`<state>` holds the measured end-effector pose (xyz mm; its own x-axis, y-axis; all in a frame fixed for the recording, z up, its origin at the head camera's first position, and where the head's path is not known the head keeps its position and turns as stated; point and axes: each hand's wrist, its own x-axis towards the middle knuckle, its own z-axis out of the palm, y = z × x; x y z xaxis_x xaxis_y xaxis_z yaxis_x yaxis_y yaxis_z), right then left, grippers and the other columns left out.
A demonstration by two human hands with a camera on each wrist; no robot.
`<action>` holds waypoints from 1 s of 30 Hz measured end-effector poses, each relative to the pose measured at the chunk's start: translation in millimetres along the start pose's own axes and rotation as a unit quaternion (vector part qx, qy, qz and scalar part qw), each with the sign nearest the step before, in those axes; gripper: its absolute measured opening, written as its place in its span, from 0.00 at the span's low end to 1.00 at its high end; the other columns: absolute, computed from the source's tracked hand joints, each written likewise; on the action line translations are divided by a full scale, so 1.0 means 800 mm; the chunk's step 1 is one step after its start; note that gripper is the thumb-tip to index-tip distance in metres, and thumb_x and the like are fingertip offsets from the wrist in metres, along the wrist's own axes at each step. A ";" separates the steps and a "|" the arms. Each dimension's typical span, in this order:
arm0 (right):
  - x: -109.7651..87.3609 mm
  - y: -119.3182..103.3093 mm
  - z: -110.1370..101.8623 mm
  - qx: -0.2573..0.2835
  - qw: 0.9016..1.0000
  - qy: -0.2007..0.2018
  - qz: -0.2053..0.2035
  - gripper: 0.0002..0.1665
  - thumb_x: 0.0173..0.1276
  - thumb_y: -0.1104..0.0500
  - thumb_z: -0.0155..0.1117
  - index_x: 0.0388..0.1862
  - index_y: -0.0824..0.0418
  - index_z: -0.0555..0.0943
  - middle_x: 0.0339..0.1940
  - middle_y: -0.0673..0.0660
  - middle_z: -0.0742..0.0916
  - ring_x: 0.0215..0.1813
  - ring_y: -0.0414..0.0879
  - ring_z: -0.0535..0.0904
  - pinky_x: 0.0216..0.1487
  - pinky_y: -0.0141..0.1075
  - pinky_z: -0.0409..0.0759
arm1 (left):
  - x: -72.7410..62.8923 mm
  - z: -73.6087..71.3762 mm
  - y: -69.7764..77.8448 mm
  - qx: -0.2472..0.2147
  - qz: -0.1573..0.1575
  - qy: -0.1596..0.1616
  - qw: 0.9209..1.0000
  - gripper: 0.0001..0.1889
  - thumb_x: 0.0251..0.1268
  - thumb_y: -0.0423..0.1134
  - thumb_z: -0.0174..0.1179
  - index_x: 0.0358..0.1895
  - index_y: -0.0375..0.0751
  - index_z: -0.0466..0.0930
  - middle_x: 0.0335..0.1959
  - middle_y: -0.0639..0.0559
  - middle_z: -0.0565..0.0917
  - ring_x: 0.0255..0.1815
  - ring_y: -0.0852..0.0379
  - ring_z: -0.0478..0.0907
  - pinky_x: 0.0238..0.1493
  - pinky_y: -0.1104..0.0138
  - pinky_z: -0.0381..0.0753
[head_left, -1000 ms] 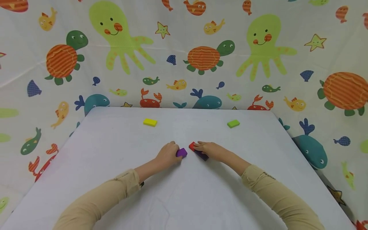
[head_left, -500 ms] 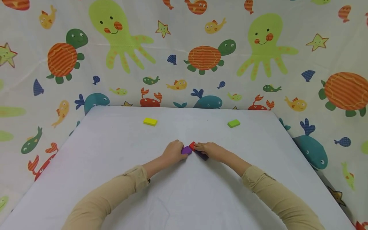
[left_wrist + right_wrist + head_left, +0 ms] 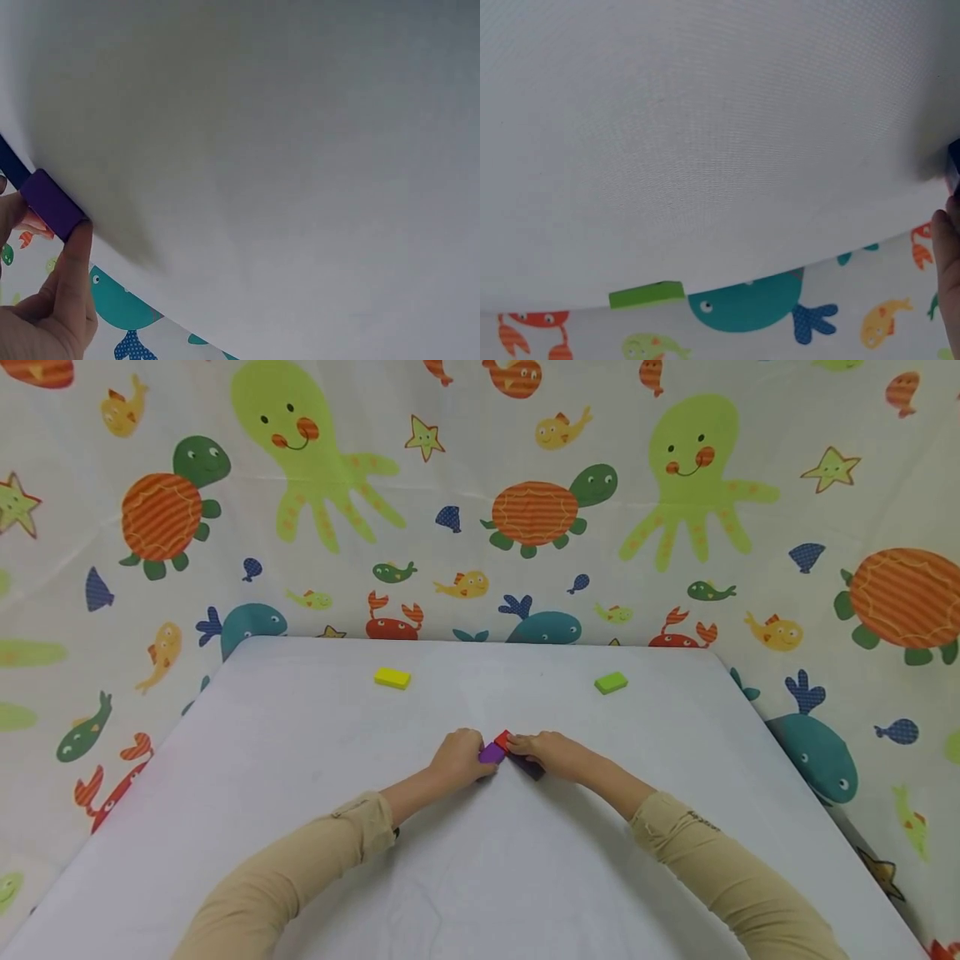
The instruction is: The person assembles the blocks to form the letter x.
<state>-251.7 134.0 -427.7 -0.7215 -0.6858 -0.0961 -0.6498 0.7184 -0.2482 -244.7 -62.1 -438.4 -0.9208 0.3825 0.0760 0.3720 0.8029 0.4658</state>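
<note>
My left hand (image 3: 456, 757) pinches a purple block (image 3: 492, 753) between thumb and fingers. In the left wrist view the purple block (image 3: 54, 204) meets the end of a dark blue block (image 3: 12, 165). In the head view its far end is against a red block (image 3: 502, 740), or very close to it. My right hand (image 3: 551, 752) holds the red block together with the dark blue block (image 3: 528, 766), fingers lying over them and hiding much of both. Its thumb is hidden. Only a bit of the right hand (image 3: 949, 255) appears at the right wrist view's edge.
The blocks are on a white table (image 3: 450, 877). A yellow block (image 3: 392, 677) lies at the back left and a green block (image 3: 611, 682) at the back right. Behind the table hangs a curtain (image 3: 450, 468) printed with sea animals.
My left hand has moved right with the purple block, bringing it up to the red and dark blue blocks and turning it slightly. The right hand has stayed in place.
</note>
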 end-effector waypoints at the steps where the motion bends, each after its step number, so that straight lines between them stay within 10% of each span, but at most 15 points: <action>1: 0.000 0.000 0.000 0.001 1.000 -0.002 0.000 0.22 0.68 0.68 0.55 0.61 0.65 0.74 0.64 0.62 0.76 0.64 0.57 0.74 0.59 0.44 0.76 | 0.000 0.000 0.000 0.000 -0.002 -0.002 1.000 0.14 0.47 0.40 0.72 0.26 0.32 0.79 0.22 0.48 0.78 0.24 0.59 0.68 0.26 0.72 0.65; 30: 0.002 -0.001 -0.003 0.002 1.000 -0.016 0.006 0.23 0.68 0.68 0.55 0.62 0.65 0.73 0.65 0.62 0.76 0.63 0.57 0.74 0.58 0.43 0.77 | 0.001 -0.001 0.000 0.022 0.021 0.000 1.000 0.13 0.49 0.40 0.71 0.30 0.33 0.81 0.26 0.47 0.80 0.27 0.58 0.70 0.30 0.69 0.69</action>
<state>-252.7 133.0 -425.6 -0.7217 -0.6798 -0.1303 -0.6393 0.7268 -0.2510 -245.6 -62.0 -437.8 -0.9046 0.4158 0.0941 0.4144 0.8055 0.4237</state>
